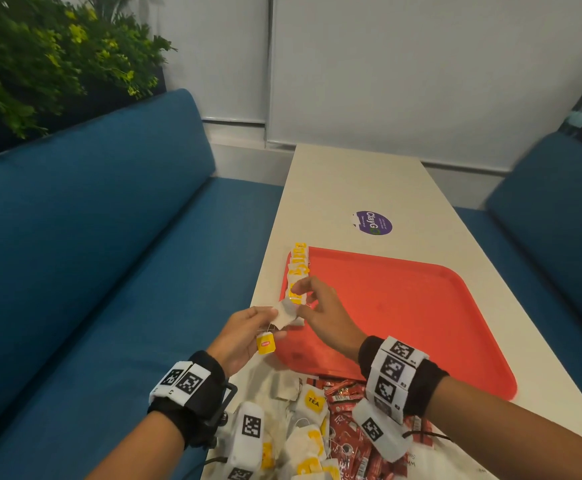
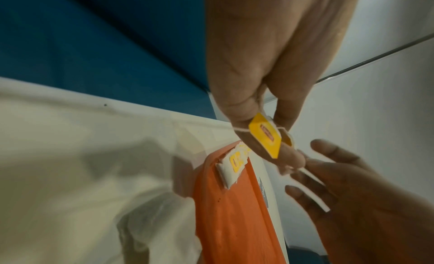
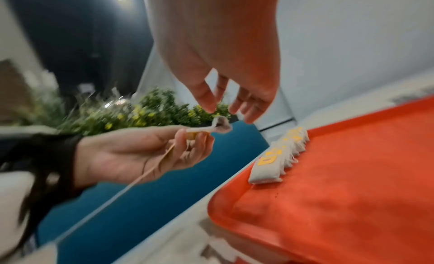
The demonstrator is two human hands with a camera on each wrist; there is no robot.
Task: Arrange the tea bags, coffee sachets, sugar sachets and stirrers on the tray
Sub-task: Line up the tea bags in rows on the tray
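My left hand [image 1: 275, 318] pinches a white tea bag [image 1: 285, 315] over the near left corner of the red tray [image 1: 421, 323]; its yellow tag [image 1: 266, 344] dangles on the string below. My right hand [image 1: 303, 299] hovers just right of the bag with relaxed, spread fingers. In the right wrist view its fingertips [image 3: 210, 108] stand just above the tea bag [image 3: 218, 126]. A row of tea bags [image 1: 298, 268] lies along the tray's left edge. Loose tea bags [image 1: 312, 403] and red coffee sachets [image 1: 348, 431] are heaped at the table's near end.
The long white table [image 1: 352, 181] carries a purple sticker [image 1: 373, 223] beyond the tray. Blue benches [image 1: 92, 237] run along both sides, with a leafy plant [image 1: 40, 64] behind the left one. A white plastic sheet [image 2: 70, 156] lies under the heap.
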